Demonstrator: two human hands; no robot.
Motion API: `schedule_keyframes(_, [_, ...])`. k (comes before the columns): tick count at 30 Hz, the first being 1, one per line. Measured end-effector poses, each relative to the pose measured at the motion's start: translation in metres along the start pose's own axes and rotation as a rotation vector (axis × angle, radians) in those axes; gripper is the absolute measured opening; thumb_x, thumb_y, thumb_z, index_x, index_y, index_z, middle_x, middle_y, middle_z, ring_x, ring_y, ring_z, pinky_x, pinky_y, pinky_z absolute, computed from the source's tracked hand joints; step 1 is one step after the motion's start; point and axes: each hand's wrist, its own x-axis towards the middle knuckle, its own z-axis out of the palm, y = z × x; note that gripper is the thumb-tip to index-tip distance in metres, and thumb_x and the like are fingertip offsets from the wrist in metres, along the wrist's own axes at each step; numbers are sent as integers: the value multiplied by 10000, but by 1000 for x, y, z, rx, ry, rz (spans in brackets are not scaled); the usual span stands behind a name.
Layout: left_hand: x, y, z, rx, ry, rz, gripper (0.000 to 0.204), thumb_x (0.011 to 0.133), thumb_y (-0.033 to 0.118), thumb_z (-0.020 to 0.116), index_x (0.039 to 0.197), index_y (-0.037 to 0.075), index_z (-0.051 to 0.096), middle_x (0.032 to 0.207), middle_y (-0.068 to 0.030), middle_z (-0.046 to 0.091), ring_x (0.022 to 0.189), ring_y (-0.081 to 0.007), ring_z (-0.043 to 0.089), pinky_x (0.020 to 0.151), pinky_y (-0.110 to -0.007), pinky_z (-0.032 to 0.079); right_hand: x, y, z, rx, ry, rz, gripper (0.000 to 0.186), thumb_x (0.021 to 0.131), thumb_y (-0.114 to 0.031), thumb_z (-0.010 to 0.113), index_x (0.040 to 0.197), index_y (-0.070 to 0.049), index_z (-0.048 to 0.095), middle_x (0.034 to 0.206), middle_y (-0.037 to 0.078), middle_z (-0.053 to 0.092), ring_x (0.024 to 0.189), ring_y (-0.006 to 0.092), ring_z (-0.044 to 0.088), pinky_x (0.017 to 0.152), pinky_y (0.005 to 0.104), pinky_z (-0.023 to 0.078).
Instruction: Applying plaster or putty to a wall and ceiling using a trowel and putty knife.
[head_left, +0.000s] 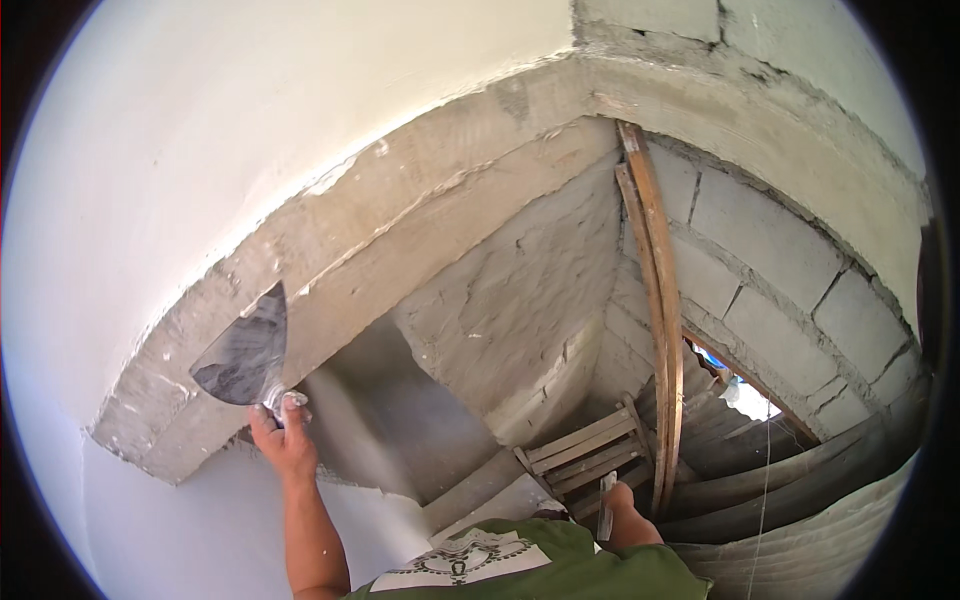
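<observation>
My left hand [287, 440] is closed around the handle of a wide putty knife [243, 352]. Its grey, smeared blade fans upward over the face of a rough concrete beam [430, 160]; whether the edge touches the concrete I cannot tell. White specks of plaster cling to those fingers and the handle. Low at the right, close to my green shirt, my right hand [624, 503] grips a narrow, pale, flat piece [606, 506] seen edge-on. Most of that hand's fingers are hidden, and the kind of piece does not show.
Smooth white wall [300, 90] rises above the beam. Two wooden posts [655, 290] stand against a block wall [760, 240] at the right. Below are a slatted wooden frame [585, 450], corrugated sheets [790, 500] and a thin hanging string [766, 490].
</observation>
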Motion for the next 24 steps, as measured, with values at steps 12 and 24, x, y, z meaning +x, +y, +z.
schedule_keyframes(12, [-19,16,53,289,-298,103,341,916,319,651,1044,3,636,792,-108,609,689,-212,544,676,-321,471,44,-65,-32,52,1,-76,451,754,-304,658,1071,17,647,1102,254,665,1084,396,623,936,455,503])
schedule_keyframes(24, [-74,-13,25,102,-182,-331,287,955,257,609,910,-26,616,727,-44,597,634,-110,525,574,-295,428,64,-46,-12,-66,-64,-107,325,799,-235,639,1014,8,656,1036,265,676,1047,427,631,888,484,513])
